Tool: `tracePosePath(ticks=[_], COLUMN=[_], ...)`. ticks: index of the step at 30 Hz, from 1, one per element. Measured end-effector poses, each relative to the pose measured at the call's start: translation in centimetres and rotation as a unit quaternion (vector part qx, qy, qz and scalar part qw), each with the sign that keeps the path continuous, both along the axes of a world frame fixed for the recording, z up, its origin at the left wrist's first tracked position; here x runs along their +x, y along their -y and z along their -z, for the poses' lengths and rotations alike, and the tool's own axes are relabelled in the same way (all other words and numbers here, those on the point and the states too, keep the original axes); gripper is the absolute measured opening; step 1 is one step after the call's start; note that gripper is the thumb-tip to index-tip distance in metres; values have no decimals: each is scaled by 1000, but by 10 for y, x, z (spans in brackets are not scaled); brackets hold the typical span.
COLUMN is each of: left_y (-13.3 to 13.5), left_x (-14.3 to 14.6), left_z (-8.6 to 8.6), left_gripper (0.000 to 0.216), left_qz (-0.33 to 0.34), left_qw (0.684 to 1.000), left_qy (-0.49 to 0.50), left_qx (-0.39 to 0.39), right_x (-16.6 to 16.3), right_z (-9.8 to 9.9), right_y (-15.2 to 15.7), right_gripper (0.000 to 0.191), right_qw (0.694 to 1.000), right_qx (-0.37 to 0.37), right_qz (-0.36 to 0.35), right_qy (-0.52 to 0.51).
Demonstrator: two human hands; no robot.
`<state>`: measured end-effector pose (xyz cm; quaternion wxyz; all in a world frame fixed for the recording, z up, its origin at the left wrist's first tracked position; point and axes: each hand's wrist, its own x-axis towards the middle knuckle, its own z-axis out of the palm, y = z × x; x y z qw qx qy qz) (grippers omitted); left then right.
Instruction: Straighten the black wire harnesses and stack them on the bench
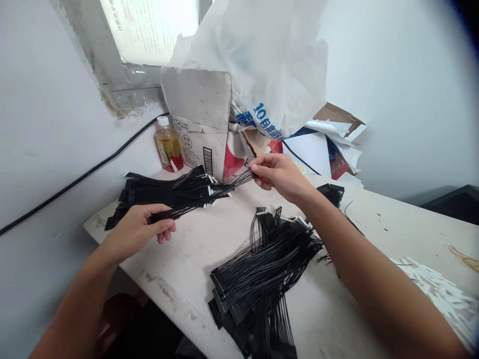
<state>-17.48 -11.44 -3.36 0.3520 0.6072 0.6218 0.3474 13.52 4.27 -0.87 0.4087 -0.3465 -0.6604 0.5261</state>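
Black wire harnesses [149,192] lie in a stack at the left of the pale table [194,244], their dark connectors toward the left and small white connectors toward the right. At the near edge of this stack is the left hand [145,227], palm turned inward, its thumb and curled fingers closed on a few black wires. Just behind the stack, at the far left, a capped bottle [169,147] stands upright, yellowish above and red at the base. Beside it on the right stands a white cardboard box [202,112] with printed marks and a barcode. Farther right, near the middle, the right hand [279,174] is raised above the table, thumb and fingertips pinched together on the end of some thin wires [237,182], which slant down left to the stack; whether both hands grip the same harness cannot be told. A big whitish plastic bag [269,60] with blue lettering rises at the far side behind that hand. On the near side, in the middle, a larger heap of black harnesses [262,264] spreads across the table, partly beneath the right forearm. At the right, many small white pieces [436,286] lie scattered near a tan band [465,259].
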Motion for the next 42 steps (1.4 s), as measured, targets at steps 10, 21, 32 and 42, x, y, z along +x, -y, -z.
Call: tracePosePath(ticks=[10,21,32,42], left_y=[-1,-1,1,3], left_x=[52,51,48,53], left_z=[11,16,14,20], left_gripper=[30,27,13,30], left_qz=[7,5,0,-114], left_qw=[956,965,924,940], left_qy=[291,263,380,322], left_qx=[-41,-4,-28,4], right_x=[72,77,77,74], right_z=[8,-6,3,1], right_y=[1,7,7,9], right_gripper=[26,21,25,21], right_qw=[999,996,996,996], right_qx=[-30,-70,-64,-61], right_qz=[28,47,59,64], right_qy=[4,-8,7,-5])
